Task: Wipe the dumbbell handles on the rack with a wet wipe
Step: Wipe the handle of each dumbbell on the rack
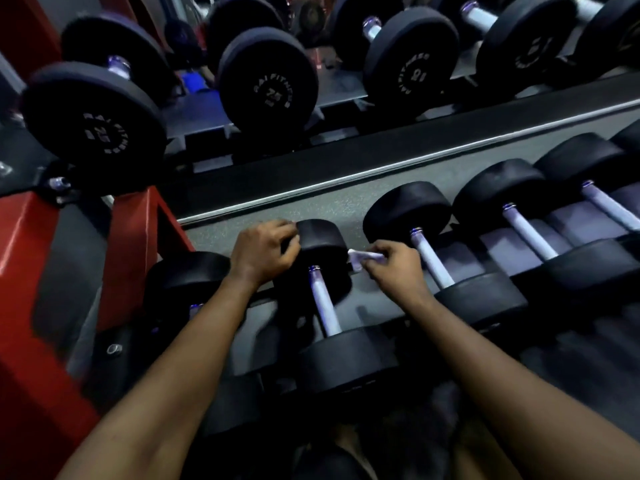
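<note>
A black dumbbell with a pale metal handle (323, 301) lies on the lower rack shelf in the middle of the view. My left hand (263, 249) grips its far head (322, 239) from the left side. My right hand (393, 263) pinches a crumpled white wet wipe (360, 257) just right of that head, above the shelf and clear of the handle. More black dumbbells lie in a row to the right, the nearest with its handle (433, 259) right beside my right hand.
A red rack upright (135, 251) stands at the left. An upper shelf holds larger dumbbells (266, 77) at the back. Another dumbbell head (188, 277) sits under my left forearm. A grey floor strip (346, 199) runs behind the lower row.
</note>
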`<state>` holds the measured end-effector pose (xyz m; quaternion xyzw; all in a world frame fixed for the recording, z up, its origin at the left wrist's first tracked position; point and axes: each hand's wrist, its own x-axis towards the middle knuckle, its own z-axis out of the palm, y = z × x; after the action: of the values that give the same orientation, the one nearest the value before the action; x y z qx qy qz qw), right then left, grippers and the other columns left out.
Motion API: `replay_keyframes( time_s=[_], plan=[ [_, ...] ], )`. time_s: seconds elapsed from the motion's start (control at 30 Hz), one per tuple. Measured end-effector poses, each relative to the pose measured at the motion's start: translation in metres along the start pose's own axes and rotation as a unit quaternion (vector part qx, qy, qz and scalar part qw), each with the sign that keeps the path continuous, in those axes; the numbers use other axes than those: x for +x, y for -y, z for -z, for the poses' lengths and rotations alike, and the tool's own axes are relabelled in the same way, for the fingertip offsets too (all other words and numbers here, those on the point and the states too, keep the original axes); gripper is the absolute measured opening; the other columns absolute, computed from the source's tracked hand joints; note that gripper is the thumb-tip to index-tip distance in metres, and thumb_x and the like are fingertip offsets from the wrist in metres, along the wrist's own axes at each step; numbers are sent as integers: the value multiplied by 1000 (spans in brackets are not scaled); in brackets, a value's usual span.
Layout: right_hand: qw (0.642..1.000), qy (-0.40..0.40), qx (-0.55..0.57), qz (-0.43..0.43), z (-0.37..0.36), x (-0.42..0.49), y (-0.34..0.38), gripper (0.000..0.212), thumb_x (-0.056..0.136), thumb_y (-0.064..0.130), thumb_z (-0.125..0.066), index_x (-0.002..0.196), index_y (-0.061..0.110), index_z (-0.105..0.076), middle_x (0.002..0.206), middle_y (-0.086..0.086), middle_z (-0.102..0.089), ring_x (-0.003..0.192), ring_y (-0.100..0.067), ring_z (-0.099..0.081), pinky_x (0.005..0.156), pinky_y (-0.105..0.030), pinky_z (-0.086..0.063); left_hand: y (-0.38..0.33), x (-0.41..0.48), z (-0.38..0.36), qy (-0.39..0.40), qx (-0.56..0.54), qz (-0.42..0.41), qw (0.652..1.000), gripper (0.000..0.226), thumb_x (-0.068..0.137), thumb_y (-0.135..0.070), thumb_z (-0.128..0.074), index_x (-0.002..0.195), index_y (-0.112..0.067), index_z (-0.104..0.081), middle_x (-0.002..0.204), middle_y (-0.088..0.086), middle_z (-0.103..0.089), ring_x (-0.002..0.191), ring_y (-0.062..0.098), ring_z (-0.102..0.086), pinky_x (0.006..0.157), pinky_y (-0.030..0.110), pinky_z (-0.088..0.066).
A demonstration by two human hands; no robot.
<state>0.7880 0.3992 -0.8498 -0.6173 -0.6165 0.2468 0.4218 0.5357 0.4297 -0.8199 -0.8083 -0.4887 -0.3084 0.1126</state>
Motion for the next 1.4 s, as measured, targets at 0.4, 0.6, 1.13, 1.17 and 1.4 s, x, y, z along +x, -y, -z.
replay_keyframes(
  time_s=[0.4, 0.6, 1.13, 1.17, 1.4],
  plan=[
    [990, -92, -16, -107, 103, 37, -41, 12, 77, 17, -64, 84, 18, -74, 70, 3, -69, 70, -11, -65, 68, -25, -51, -99, 149, -100, 192, -102, -185, 958, 55, 95, -38, -50, 149, -28, -45, 160, -2, -33, 148, 20, -28, 120, 32, -23],
    [975, -110, 26, -194, 100, 45, -40, 12, 72, 17, -60, 68, 24, -70, 68, 1, -69, 67, -19, -68, 67, -35, -58, -85, 116, -119, 231, -150, -167, 947, 60, 99, -33, -35, 157, -28, -22, 165, -10, -15, 153, 11, -2, 123, 47, -16],
    [938, -114, -181, -275, 13, 71, -17, 40, 89, 13, -53, 127, 5, -59, 126, -17, -62, 117, -33, -59, 96, -38, -46, -63, 135, -118, 235, -135, -243, 931, 62, 102, -29, -39, 153, -50, -12, 163, -25, -8, 152, 3, -4, 111, 44, -43],
    [940, -81, -210, -257, 0, 67, -16, 56, 88, 16, -53, 140, -1, -43, 140, -21, -50, 129, -33, -49, 105, -40, -39, -62, 136, -118, 234, -137, -246, 931, 62, 101, -31, -37, 152, -53, -10, 163, -25, -8, 152, 3, -4, 109, 46, -44],
    [933, -47, -258, -244, -7, 72, -22, 82, 79, 29, -64, 142, -11, -30, 141, -24, -46, 130, -35, -46, 112, -41, -28, -59, 139, -121, 233, -151, -242, 930, 63, 101, -25, -44, 153, -49, -17, 162, -28, -10, 151, -1, -4, 106, 46, -47]
  ],
)
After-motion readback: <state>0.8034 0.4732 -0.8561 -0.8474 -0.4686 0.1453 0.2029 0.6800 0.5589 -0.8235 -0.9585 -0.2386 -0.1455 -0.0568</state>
